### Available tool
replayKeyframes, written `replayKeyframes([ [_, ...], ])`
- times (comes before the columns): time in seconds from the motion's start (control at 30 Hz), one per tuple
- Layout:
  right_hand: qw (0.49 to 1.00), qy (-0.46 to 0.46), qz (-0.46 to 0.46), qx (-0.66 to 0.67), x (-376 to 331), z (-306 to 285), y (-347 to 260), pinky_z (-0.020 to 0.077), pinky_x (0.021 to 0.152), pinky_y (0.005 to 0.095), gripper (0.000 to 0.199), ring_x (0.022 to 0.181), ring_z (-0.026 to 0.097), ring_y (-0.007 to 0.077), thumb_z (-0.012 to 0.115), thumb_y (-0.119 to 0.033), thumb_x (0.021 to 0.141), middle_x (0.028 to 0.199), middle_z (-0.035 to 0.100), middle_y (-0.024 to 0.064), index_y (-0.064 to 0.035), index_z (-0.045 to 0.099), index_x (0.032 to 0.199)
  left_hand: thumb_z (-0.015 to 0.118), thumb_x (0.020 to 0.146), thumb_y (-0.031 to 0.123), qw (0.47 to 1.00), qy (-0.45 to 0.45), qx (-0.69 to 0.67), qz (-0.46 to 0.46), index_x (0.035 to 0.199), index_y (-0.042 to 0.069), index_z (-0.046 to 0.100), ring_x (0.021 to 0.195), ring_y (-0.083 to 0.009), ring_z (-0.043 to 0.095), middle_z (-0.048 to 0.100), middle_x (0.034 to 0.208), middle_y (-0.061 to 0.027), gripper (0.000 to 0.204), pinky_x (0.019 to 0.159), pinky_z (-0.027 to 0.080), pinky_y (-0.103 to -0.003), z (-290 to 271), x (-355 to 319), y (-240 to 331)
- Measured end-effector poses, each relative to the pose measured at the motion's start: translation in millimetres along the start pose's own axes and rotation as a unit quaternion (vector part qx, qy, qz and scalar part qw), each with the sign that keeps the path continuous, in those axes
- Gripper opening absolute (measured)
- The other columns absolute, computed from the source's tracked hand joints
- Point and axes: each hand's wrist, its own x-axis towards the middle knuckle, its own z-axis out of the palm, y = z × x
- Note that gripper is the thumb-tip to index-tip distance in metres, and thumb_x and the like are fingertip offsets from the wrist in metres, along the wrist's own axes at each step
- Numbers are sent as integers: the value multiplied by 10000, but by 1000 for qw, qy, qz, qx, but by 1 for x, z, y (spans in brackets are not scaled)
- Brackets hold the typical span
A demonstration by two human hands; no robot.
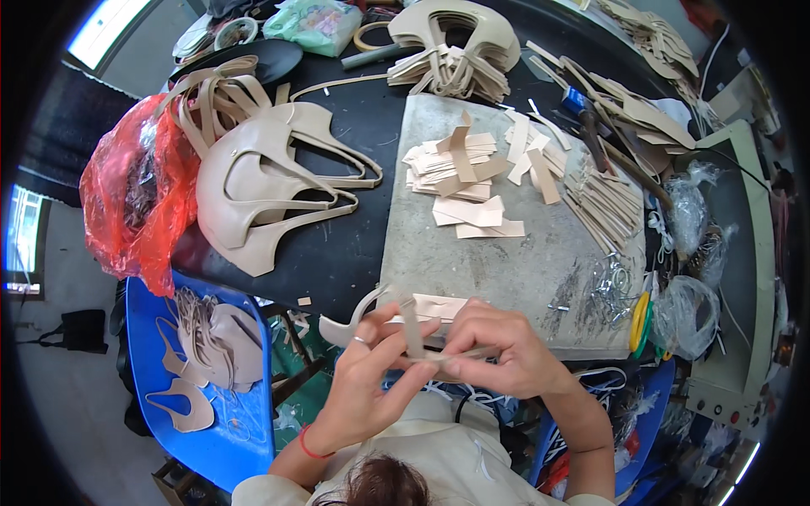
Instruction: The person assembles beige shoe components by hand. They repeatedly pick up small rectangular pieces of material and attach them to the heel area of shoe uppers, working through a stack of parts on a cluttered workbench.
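Beige strip [412, 327]: held up in both hands before the wearer's chest, at the near edge of the worktop; one part stands upright, and the part lower down runs rightward between the fingers.
Left hand [367, 388]: partly closed, fingers bent and thumb reaching across to grip the strip; a ring and a red wrist cord show from where I stand.
Right hand [510, 350]: fingers curled, thumb and forefinger pinched on the strip — the two thumbs nearly meet.
Curved piece [337, 331]: beige, just beside the left hand; I can't tell whether it joins the strip.
Grey slab [523, 282]: bears loose flat pieces [477, 211], a fanned row of narrow strips [601, 211] and, near its right corner, yellow- and green-handled tools [643, 325].
Black tabletop [337, 253]: moulded cut-out shapes [245, 198] lie by a red plastic bag [126, 223]; a thick stack [456, 42] sits beyond the slab.
Blue chair [207, 451]: at the wearer's left, with more beige cut-outs [232, 346] piled on it.
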Motion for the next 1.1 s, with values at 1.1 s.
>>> replayKeyframes([
  [1.1, 756, 422, 15, -499, -26, -141, 54, 457, 729, 394, 129, 813, 592, 318, 572, -66, 874, 888, 619, 133, -21, 568, 995, 651, 794, 5, 936, -29, 289, 199, 1024, 13, 619, 940, -296, 605, 618, 1007, -136, 232, 805, 484, -383, -17, 82, 2],
])
